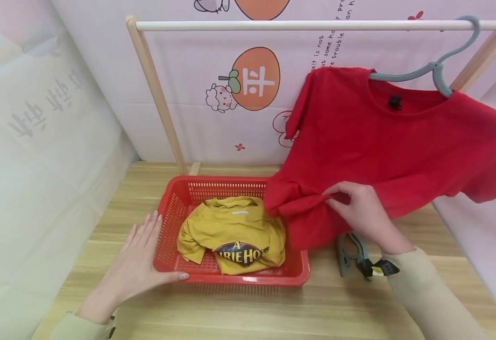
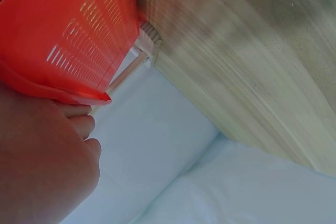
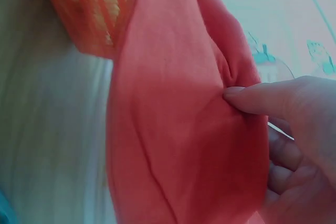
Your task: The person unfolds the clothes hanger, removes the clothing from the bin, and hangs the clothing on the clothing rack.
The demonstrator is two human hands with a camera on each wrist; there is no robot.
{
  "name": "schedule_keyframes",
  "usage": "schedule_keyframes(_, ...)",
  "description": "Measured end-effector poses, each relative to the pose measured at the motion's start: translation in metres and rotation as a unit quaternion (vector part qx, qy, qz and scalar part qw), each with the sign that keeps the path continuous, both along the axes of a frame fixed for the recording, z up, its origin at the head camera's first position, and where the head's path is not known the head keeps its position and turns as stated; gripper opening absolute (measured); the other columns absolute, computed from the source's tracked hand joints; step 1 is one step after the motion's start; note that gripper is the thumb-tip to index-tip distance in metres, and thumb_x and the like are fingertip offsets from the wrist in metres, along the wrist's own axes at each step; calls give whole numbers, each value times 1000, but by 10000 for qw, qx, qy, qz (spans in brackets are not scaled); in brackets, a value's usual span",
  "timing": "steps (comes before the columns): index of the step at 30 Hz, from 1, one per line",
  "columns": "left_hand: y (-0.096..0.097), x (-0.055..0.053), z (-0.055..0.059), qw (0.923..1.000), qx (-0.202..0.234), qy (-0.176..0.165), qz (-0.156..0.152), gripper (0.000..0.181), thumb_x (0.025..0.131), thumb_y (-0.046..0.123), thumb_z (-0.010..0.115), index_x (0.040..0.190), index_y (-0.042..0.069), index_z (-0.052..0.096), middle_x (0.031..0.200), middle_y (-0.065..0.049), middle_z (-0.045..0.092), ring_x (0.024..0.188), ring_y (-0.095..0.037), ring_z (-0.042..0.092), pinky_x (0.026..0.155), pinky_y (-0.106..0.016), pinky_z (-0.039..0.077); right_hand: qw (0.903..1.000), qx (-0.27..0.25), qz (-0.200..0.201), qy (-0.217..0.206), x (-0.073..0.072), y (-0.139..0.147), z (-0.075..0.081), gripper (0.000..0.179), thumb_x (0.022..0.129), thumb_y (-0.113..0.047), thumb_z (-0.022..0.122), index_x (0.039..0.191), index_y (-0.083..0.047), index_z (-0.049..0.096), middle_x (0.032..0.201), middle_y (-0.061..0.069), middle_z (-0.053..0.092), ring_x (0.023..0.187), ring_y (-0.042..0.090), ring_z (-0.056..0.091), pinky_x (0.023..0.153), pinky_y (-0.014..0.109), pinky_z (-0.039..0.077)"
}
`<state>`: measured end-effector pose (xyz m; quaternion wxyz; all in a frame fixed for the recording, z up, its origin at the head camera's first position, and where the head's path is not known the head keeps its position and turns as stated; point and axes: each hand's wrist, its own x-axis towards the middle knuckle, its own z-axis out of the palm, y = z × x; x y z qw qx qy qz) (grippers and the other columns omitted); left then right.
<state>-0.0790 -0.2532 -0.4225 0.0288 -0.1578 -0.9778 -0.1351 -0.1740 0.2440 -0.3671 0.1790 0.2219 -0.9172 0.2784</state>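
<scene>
A red T-shirt [image 1: 384, 137] hangs from a grey-blue hanger [image 1: 414, 75] hooked on the white rod. My right hand [image 1: 360, 208] pinches the shirt's lower part between thumb and fingers, and the cloth slants left over the basket's right end. The right wrist view shows the thumb [image 3: 252, 98] pressing a fold of the red cloth. At the left end of the red basket [image 1: 231, 279], my left hand [image 1: 135, 264] rests with straight fingers along the side and the thumb on the front rim. Inside lies a yellow printed T-shirt [image 1: 235, 236].
The clothes rack has a white rod [image 1: 273, 26] and wooden posts [image 1: 158, 94] behind the basket. Grey-blue clips or hangers [image 1: 350, 252] lie on the wooden table [image 1: 188, 311] right of the basket. Printed sheeting [image 1: 180, 127] covers the walls.
</scene>
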Motion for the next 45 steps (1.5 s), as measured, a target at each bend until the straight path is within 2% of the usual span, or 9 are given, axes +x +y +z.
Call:
schedule_keyframes(4,0,0,0,10000,26,10,6,136,74,80,69,161,-3,7,168,-19,4,154,-33,1,123,-47,1,9993,-141,-349,65,-7,13,12,20,84,0,82,98,-14,79,94,0,74,87,21,68,75,23,48)
schedule_keyframes(11,-1,-1,0,10000,30,14,17,136,74,81,69,161,-2,6,168,-19,4,154,-33,2,123,-45,-2,9936,-380,-1063,-59,-15,36,33,16,90,-12,80,106,-11,79,99,9,74,90,25,65,72,12,42)
schedule_keyframes(14,0,-1,0,10000,48,24,13,136,73,80,70,161,-2,7,168,-19,5,154,-33,2,123,-44,-3,9911,-420,-1255,-120,-19,46,37,19,91,-17,79,109,-11,77,100,9,73,93,25,64,73,10,40)
schedule_keyframes(19,0,-1,1,10000,42,23,11,136,74,80,70,161,-3,8,168,-20,6,154,-33,2,123,-44,-3,9882,-385,-1469,-177,-23,58,39,24,93,-20,77,114,-9,76,102,13,73,96,30,62,73,12,39)
schedule_keyframes(23,0,-1,1,10000,7,-5,18,136,74,80,70,161,-3,7,168,-19,5,154,-33,2,123,-44,-3,9851,-323,-1654,-340,-27,66,37,28,94,-22,75,118,-7,74,105,15,72,99,34,60,72,12,39)
schedule_keyframes(30,0,-1,1,10000,-23,-14,6,136,74,83,67,161,-3,8,167,-21,7,154,-33,2,123,-46,-2,9800,-309,-1860,-629,-36,76,26,29,98,-24,69,118,-4,73,108,19,70,102,37,58,74,31,44)
schedule_keyframes(35,-1,-2,1,10000,-18,-12,-4,135,74,81,69,161,-3,8,167,-20,6,154,-34,2,123,-47,-1,9769,-272,-1959,-803,-41,85,13,28,99,-24,68,118,-4,73,108,19,71,100,35,57,72,30,44)
schedule_keyframes(45,0,-1,2,9999,20,-97,35,135,74,80,70,161,-2,7,168,-20,5,154,-35,2,123,-48,0,9786,-93,-1875,-839,-48,102,-17,21,98,-19,68,110,-3,75,102,19,73,87,33,60,67,31,41)
